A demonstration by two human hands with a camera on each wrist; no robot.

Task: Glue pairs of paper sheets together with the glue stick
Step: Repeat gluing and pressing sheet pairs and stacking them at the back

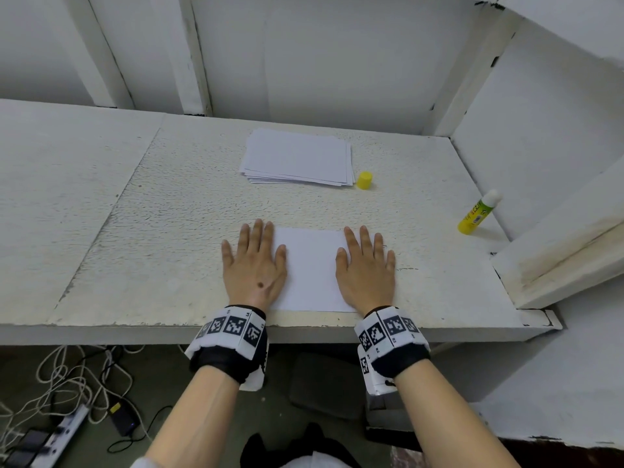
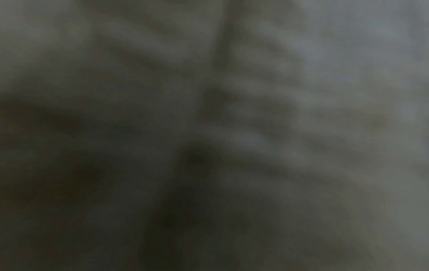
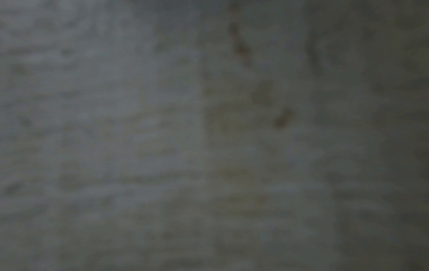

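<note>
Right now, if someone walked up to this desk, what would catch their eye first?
Two hands, left hand and right hand, pressed flat on the side edges of a sheet at the desk's near edge. Next the yellow cap beside the paper stack farther back, and the uncapped glue stick standing far right by the wall.

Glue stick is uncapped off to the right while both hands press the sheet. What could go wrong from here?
The glue stick stands open, its cap apart beside the paper stack; the tip may dry. It leans near the wall and could topple when grabbed. Lifting the left hand or right hand unevenly might shift the sheet.
</note>
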